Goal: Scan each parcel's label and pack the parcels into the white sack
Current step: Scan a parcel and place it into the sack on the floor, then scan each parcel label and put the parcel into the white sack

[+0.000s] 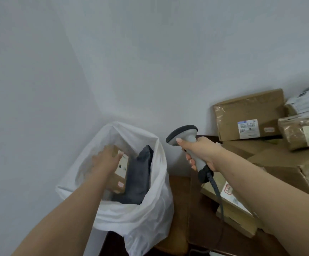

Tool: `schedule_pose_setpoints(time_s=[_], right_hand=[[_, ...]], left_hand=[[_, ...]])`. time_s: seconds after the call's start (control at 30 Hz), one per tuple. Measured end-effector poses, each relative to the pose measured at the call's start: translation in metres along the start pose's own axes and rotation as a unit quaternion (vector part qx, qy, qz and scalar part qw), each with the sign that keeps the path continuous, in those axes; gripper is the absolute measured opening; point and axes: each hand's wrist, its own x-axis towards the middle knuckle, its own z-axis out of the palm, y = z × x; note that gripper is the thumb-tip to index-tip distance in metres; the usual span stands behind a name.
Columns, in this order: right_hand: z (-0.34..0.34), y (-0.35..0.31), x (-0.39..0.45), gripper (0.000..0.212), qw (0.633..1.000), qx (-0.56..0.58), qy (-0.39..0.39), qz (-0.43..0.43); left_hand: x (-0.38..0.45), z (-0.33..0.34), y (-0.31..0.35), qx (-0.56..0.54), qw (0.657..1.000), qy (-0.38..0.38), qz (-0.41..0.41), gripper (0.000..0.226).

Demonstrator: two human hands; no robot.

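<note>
The white sack [150, 215] stands open at lower centre. Inside it, my left hand [106, 159] grips the top of a small brown cardboard parcel [119, 174] with a white label. A dark grey soft parcel [138, 180] leans beside that box in the sack. My right hand [199, 154] holds a grey barcode scanner [185, 135] by its handle, to the right of the sack, head pointing left. Its dark coiled cable [215, 189] hangs down.
Several brown cardboard parcels lie piled on a brown table [179, 191] at the right: a large flat box [249, 115] with a label leans on the wall, taped boxes [303, 130] sit beside it, flat ones [231, 202] lie under my right arm. A white wall rises behind.
</note>
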Motion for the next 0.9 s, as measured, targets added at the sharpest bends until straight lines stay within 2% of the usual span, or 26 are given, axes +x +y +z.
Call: schedule_pose_setpoints(time_s=[0.2, 0.47, 0.7, 0.83, 0.9], right_hand=[[-0.025, 0.003, 0.009, 0.036, 0.998, 0.045, 0.052, 0.006], [-0.093, -0.003, -0.034, 0.023, 0.982, 0.141, 0.127, -0.023], [-0.192, -0.016, -0.112, 0.021, 0.971, 0.19, 0.141, -0.033], [-0.251, -0.004, -0.153, 0.02, 0.967, 0.186, 0.169, -0.037], [-0.278, 0.004, -0.165, 0.019, 0.965, 0.178, 0.187, -0.038]], left_hand=[[0.007, 0.037, 0.081, -0.118, 0.978, -0.079, 0.151, 0.07], [-0.041, 0.05, 0.202, -0.186, 0.924, -0.072, 0.326, 0.055], [-0.127, 0.044, 0.296, -0.251, 0.894, -0.095, 0.358, 0.044], [-0.181, 0.052, 0.35, -0.253, 0.887, -0.117, 0.367, 0.052], [-0.204, 0.057, 0.374, -0.244, 0.892, -0.132, 0.358, 0.064]])
